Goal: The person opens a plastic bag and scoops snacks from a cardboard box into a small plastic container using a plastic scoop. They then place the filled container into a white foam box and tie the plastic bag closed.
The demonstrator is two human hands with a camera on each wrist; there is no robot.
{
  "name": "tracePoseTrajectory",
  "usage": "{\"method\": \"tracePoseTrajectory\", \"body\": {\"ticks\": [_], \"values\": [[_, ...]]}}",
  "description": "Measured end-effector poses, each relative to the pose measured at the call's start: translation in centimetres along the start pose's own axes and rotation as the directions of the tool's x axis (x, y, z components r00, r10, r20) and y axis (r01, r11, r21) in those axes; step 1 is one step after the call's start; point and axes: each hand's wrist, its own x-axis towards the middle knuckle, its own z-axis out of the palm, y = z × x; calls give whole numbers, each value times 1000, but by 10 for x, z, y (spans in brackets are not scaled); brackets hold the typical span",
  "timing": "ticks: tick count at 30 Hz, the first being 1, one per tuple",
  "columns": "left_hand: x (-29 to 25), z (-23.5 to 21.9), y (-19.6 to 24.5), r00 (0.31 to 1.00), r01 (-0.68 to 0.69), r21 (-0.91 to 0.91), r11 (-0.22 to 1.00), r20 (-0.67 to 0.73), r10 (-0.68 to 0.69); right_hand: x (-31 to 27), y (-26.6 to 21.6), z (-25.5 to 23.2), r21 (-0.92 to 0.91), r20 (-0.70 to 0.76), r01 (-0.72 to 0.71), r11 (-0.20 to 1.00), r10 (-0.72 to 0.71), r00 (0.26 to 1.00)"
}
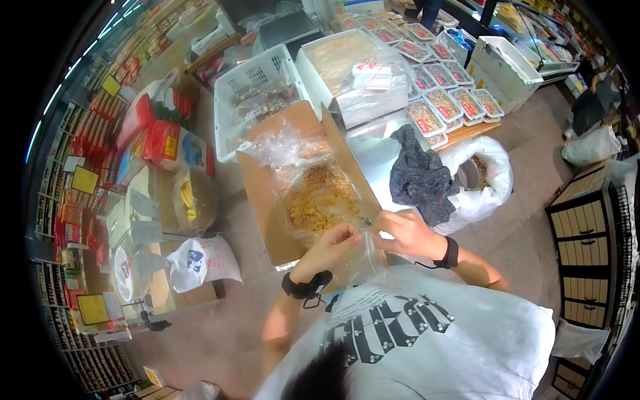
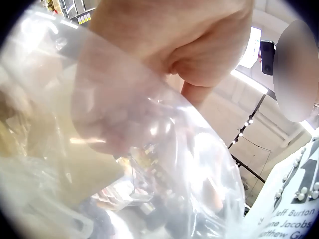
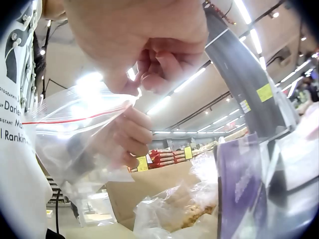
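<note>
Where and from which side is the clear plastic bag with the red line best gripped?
Probably best to pinch the clear plastic bag near the red line, thumb and finger coming from above: that line runs along its upper part, while the thin, limp body hangs below and offers little firm to hold.

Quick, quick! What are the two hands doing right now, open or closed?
Left hand: closed, pinching the clear zip bag.
Right hand: closed, pinching the same bag near its red-lined edge.
</note>
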Motion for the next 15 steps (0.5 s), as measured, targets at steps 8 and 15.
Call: {"method": "tracePoseTrajectory", "body": {"ticks": [8, 15], "values": [[23, 18, 10, 996, 27, 74, 997, 82, -33, -17, 9, -14, 78, -61, -15, 997, 20, 998], [51, 26, 1, 984, -120, 69, 990, 143, 110, -31, 2, -39, 357, 103, -429, 830, 421, 901]]}}
